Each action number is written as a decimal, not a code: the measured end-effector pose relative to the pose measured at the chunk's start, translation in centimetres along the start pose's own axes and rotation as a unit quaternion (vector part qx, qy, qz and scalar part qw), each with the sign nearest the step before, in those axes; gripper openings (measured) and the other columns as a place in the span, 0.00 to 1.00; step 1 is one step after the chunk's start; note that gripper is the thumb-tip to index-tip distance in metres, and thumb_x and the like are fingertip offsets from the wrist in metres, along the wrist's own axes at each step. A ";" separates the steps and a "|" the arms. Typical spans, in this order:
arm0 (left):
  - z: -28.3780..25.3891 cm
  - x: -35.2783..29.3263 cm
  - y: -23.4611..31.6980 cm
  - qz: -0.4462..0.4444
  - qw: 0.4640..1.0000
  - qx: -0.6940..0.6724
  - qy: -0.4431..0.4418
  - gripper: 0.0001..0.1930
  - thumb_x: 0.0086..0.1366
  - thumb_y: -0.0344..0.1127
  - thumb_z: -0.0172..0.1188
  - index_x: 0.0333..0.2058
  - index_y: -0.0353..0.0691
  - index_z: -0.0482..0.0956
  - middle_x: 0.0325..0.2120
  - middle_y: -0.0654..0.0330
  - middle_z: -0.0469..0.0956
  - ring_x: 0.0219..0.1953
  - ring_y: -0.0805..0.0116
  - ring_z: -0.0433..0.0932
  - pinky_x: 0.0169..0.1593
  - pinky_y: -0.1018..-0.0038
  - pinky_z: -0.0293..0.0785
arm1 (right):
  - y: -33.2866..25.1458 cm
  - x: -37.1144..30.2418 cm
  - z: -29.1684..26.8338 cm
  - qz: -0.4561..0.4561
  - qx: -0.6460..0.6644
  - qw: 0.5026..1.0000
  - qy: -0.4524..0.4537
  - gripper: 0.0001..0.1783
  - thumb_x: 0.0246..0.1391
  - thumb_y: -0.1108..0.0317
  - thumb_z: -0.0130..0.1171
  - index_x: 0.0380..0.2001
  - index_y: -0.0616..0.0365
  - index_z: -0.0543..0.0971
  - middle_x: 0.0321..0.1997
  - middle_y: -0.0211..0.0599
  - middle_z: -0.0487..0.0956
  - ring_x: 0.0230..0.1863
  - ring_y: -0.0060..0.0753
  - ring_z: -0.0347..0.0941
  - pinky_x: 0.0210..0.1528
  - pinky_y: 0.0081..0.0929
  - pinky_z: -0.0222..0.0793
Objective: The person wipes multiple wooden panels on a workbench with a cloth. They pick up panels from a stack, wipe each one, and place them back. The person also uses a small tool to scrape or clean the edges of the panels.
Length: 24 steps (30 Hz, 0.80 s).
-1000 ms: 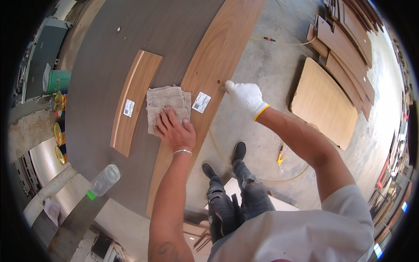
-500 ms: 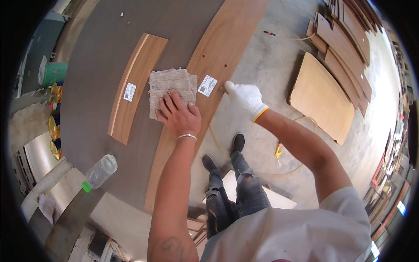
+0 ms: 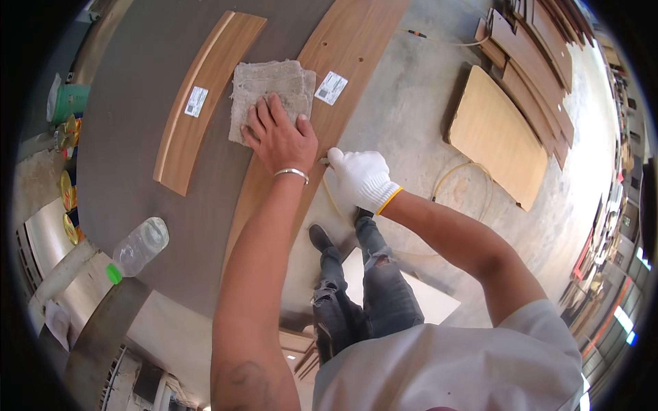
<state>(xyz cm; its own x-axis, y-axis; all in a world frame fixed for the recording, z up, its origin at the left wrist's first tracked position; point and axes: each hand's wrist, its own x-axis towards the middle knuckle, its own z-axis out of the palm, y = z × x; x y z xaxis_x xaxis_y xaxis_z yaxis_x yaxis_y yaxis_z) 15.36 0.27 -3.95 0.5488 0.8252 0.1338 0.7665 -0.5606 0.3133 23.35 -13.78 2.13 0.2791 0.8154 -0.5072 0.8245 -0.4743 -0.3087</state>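
My bare left hand point(image 3: 279, 137) lies flat with fingers stretched over a folded beige cloth point(image 3: 264, 81). The cloth overlaps the inner edge of a long wood-grain board point(image 3: 346, 34) with two small holes and a white label point(image 3: 331, 88). At that board's right edge, my right hand point(image 3: 362, 177) in a white knitted glove is closed, thumb and fingers pinched together. A small bit shows at the fingertips, too small to name. To the left lies a shorter wood-grain panel point(image 3: 195, 137) with a pale strip along one edge and a label of its own.
A grey-brown tabletop point(image 3: 123, 157) carries the boards and a clear plastic bottle point(image 3: 142, 243) with a green cap, lying down. Wooden panels point(image 3: 528, 61) and a tan board point(image 3: 497, 137) lie on the concrete floor at right, near a yellowish hose point(image 3: 473, 164).
My gloved right hand has slid along the board's edge toward me, past the label. My left hand stays on the cloth in the same place; the whole view has shifted somewhat.
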 end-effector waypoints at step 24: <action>1.0 0.1 -0.9 0.011 0.998 -0.036 0.043 0.34 0.63 0.48 0.56 0.66 0.40 0.67 0.68 0.50 0.68 0.73 0.52 0.60 0.74 0.43 0.45 | -12.7 -8.0 10.4 -0.084 0.010 0.990 -0.110 0.12 0.57 0.68 0.60 0.44 0.55 0.74 0.30 0.40 0.84 0.31 0.45 0.85 0.29 0.44 0.75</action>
<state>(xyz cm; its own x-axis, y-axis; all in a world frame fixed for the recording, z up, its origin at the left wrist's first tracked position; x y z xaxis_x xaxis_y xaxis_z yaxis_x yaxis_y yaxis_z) 15.09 0.80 -5.10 0.5319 0.8176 0.2206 0.7275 -0.5745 0.3750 5.47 -17.75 1.75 0.0232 0.7922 -0.6099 0.8402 -0.3461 -0.4176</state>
